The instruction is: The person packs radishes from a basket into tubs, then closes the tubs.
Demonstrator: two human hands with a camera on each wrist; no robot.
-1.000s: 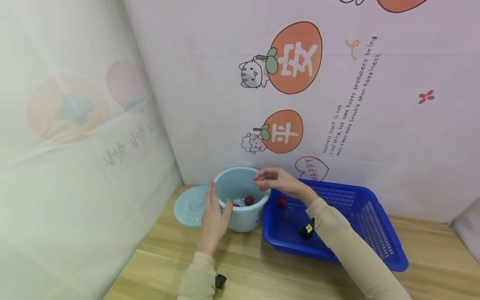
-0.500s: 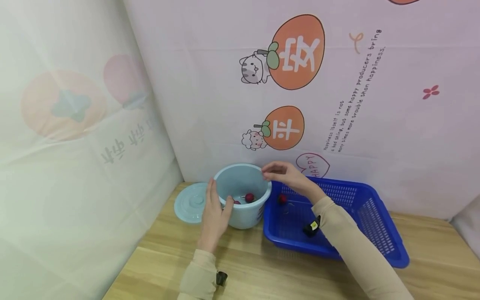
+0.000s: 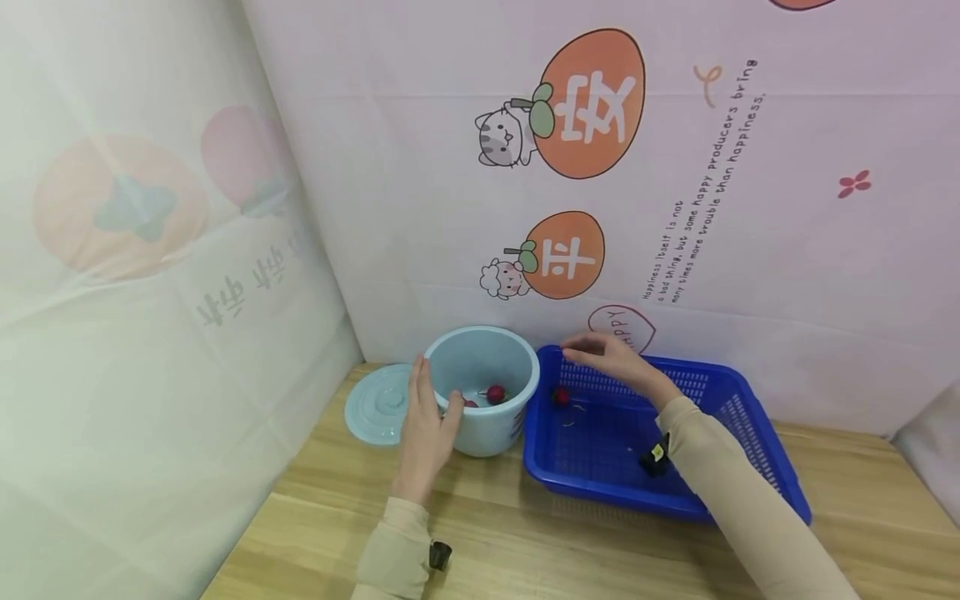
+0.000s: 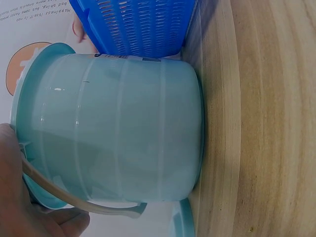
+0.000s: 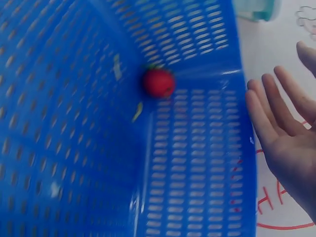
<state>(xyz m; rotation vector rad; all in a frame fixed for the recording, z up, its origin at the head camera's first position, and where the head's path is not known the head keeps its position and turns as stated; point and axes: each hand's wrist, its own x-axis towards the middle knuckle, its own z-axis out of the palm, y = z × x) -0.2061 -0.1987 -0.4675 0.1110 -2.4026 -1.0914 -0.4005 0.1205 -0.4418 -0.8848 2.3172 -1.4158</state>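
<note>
My left hand holds the rim of a light blue lidded-type bucket, thumb at the near rim and fingers along its left side. The bucket stands upright; its pale handle hangs beside that hand in the left wrist view. Inside lie a round red radish-like thing and part of another, half hidden by the thumb. My right hand hovers at the back left rim of the blue basket, fingers loosely bent, holding nothing. One round red thing with a green top lies in the basket corner.
The bucket's round light blue lid lies on the wooden table left of the bucket. Small yellow-green scraps lie in the basket. A printed cloth hangs close behind, another cloth at the left.
My right hand has moved right, from over the bucket's right rim to above the basket's back left rim. The left hand stays at the bucket, and the red things lie where they were.
</note>
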